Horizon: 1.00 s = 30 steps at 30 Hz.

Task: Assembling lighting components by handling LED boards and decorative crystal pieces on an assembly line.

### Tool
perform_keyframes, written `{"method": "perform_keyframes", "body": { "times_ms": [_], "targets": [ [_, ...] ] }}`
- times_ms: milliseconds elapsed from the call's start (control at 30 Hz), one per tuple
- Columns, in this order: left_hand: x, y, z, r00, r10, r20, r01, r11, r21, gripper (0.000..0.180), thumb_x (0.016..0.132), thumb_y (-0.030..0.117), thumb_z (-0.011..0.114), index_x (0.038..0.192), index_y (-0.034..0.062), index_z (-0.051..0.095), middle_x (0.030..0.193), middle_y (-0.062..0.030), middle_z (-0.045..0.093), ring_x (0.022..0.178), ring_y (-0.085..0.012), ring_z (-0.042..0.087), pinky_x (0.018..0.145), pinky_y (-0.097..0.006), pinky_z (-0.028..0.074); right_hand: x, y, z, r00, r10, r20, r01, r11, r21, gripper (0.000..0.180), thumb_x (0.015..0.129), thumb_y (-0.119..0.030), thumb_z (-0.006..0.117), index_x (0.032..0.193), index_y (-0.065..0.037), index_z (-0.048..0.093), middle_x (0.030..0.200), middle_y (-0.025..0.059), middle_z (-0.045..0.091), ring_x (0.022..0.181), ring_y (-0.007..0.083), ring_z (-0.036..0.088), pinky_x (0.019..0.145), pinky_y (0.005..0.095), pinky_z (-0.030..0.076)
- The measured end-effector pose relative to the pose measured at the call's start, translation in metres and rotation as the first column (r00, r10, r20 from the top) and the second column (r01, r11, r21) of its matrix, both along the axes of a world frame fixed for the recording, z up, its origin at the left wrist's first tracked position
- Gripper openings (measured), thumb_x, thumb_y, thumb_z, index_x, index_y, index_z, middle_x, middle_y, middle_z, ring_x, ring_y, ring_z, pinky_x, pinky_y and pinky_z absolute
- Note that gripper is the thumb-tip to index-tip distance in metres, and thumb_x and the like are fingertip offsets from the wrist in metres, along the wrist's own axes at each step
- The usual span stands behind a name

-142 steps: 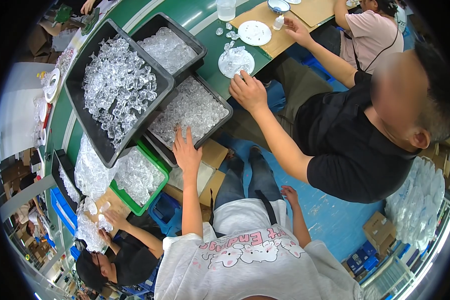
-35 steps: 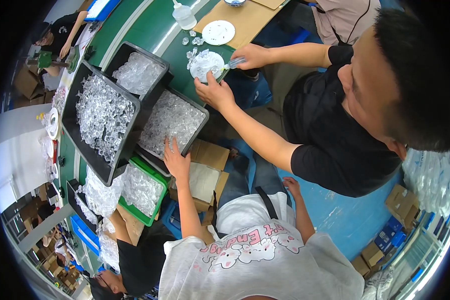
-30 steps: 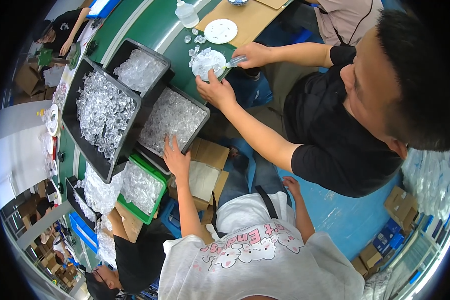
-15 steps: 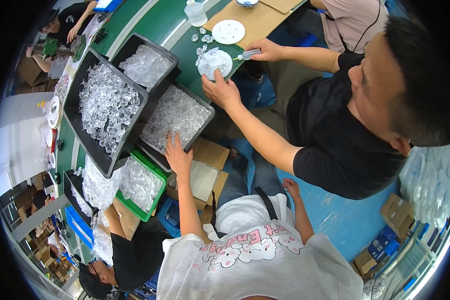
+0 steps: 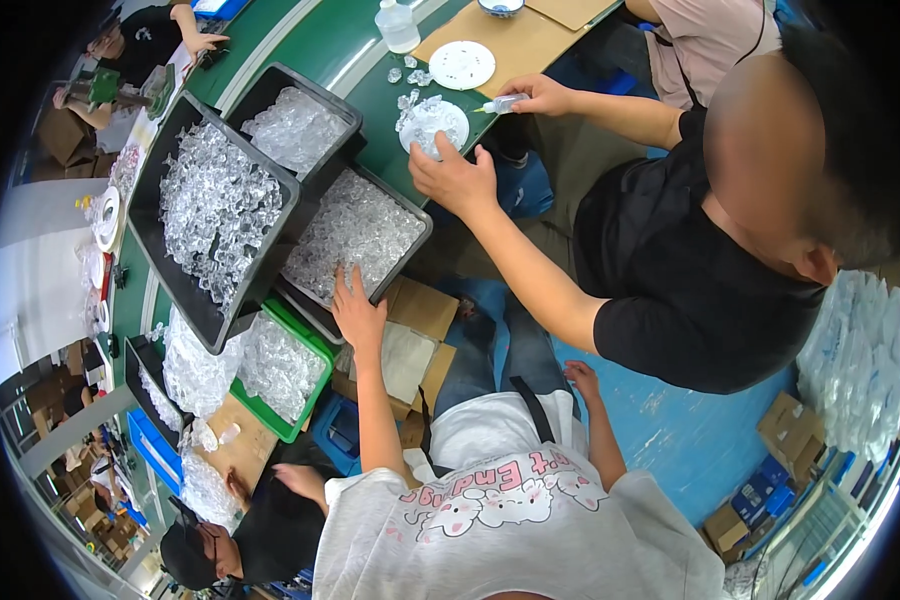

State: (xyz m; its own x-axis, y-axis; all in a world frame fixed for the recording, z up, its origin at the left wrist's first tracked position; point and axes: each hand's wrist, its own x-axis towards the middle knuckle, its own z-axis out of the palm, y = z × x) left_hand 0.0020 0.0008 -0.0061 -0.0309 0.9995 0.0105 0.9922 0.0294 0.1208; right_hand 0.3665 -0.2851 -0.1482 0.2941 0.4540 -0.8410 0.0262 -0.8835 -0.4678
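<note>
My left hand (image 5: 358, 312) rests at the near edge of a black bin (image 5: 417, 250), its fingers spread over small clear plastic pieces (image 5: 355, 235). The fingertips lie on or just above the pieces; nothing is gripped in them. My right hand (image 5: 582, 382) hangs beside my right thigh, loosely open, with no object in it. Just left of my left hand, a tilted black bin (image 5: 235, 325) overlaps the first one and holds larger clear pieces (image 5: 215, 215). Behind it a third dark bin (image 5: 345, 115) holds clear plastic items.
A green tray (image 5: 322, 385) and cardboard boxes (image 5: 420, 305) lie near my left forearm. On my right, a co-worker's hand (image 5: 540, 95) holds a thin-tipped squeeze bottle (image 5: 505, 103); their other hand (image 5: 455, 180) is by a white plate (image 5: 458, 135). Another person (image 5: 270, 530) sits lower left.
My hands have stayed in place. The right-hand co-worker's near hand has shifted slightly, its thumb spreading apart. The lower-left person's arm has drawn back from the clear bag.
</note>
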Motion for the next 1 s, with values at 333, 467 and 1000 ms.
{"method": "perform_keyframes", "body": {
  "times_ms": [333,467,1000],
  "targets": [
    [0.0011,0.0005,0.0028,1.0,-0.01,-0.002,0.01,1.0,0.003,0.072,0.06,0.019,0.071,0.124,0.0135,0.039,0.128,-0.0112,0.037,0.111,-0.032,0.041,0.089,-0.04,0.036,0.001,-0.0028,-0.0013,0.999,-0.033,-0.036,0.034,0.999,0.008,0.027,0.08,-0.024,0.049,0.104,-0.017,0.059,0.09,0.0003,0.063,0.08,0.0111,0.058,0.065,0.0278,0.041],
    [0.0007,0.0001,0.0028,1.0,-0.012,-0.001,0.012,1.0,0.013,0.072,0.06,0.019,0.072,0.124,0.0134,0.039,0.128,-0.0112,0.037,0.11,-0.032,0.041,0.089,-0.04,0.037,0.0013,-0.0032,-0.001,0.999,-0.037,-0.038,0.037,0.999,0.007,0.027,0.08,-0.024,0.049,0.104,-0.017,0.059,0.091,0.0005,0.063,0.08,0.0114,0.058,0.065,0.0282,0.042],
    [0.0029,0.0003,0.0046,1.0,-0.017,0.014,0.017,1.0,0.015,0.074,0.059,0.017,0.072,0.124,0.0137,0.038,0.129,-0.0108,0.035,0.112,-0.032,0.041,0.088,-0.041,0.037,-0.0034,-0.0017,0.0018,0.999,-0.036,-0.018,0.036,0.999,-0.035,0.027,0.081,-0.024,0.048,0.105,-0.016,0.059,0.093,0.0022,0.063,0.083,0.0141,0.059,0.069,0.0304,0.043]
  ]
}}
